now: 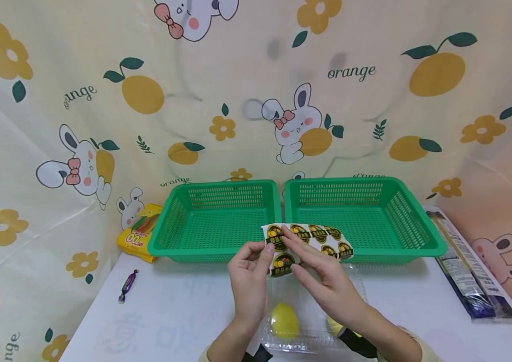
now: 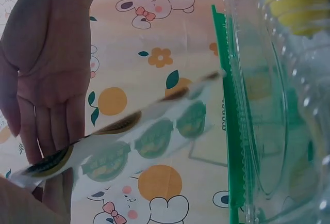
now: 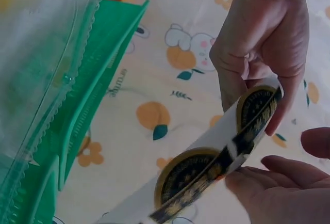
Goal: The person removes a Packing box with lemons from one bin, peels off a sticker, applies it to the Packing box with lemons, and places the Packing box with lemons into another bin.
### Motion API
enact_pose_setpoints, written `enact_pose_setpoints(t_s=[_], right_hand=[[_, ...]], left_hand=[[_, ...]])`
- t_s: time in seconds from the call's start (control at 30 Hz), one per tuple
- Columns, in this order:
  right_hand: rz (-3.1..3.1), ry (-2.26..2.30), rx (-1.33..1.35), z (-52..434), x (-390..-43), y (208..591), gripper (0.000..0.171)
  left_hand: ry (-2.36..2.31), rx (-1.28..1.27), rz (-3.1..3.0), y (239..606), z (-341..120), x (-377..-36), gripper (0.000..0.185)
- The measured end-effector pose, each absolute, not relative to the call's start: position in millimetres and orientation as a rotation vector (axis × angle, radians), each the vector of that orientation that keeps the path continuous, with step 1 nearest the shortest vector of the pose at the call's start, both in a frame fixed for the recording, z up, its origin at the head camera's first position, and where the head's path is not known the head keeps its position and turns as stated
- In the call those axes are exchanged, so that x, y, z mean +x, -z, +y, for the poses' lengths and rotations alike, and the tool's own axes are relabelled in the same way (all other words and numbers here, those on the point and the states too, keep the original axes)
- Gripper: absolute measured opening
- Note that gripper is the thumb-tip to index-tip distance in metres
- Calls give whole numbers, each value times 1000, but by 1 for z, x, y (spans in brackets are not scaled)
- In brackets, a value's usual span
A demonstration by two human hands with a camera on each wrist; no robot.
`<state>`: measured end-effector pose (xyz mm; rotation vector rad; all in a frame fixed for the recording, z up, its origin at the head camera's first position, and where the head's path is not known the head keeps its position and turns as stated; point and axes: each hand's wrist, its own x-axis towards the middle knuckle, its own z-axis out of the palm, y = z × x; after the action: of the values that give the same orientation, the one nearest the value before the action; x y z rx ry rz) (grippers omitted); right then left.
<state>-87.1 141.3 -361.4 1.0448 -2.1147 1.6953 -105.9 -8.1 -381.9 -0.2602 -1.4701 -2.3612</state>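
- The left hand (image 1: 250, 284) pinches the near left corner of a sticker sheet (image 1: 323, 241) between its thumb and curled fingers.
- The right hand (image 1: 328, 284) has its fingers straight and slightly apart; they reach across the printed face of the sheet, near the pinched corner.
- The white sheet, printed with round black-and-gold labels, is held up in the air between the two hands, bent along its length.
- Each wrist wears a black strap (image 1: 359, 344), with a pale sleeve behind it.
- Below the hands, on the white table (image 1: 183, 304), is a clear plastic container (image 1: 303, 346) with a yellow fruit (image 1: 285, 322) at its left; a second yellow one to the right is partly hidden by the right wrist.
- Left of the container, well apart, lies a purple twist-wrapped candy (image 1: 127, 287).
- Farther back, two green baskets, the left basket (image 1: 192, 253) and the right basket (image 1: 400, 250), stand side by side.
- A yellow packet (image 1: 140, 234) leans beside the left basket; long dark-ended packages (image 1: 468, 276) lie beside the right one.
- Behind everything hangs a cloth (image 1: 237, 65) printed with rabbits, oranges and flowers.
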Motion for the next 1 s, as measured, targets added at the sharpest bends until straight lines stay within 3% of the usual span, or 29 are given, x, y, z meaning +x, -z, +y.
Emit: enact_pose_setpoints(t_s=[0.27, 0.53, 1.0], right_hand=[[-2293, -1461, 978, 143, -88, 365, 51], [-2193, -1350, 886, 144, -91, 364, 41], [-2000, -1453, 761, 141, -90, 365, 37]], left_hand=[[2356, -251, -1539, 385, -6, -104, 21], [2298, -271, -1613, 387, -4, -100, 14], [2332, -398, -1662, 389, 1, -93, 13]])
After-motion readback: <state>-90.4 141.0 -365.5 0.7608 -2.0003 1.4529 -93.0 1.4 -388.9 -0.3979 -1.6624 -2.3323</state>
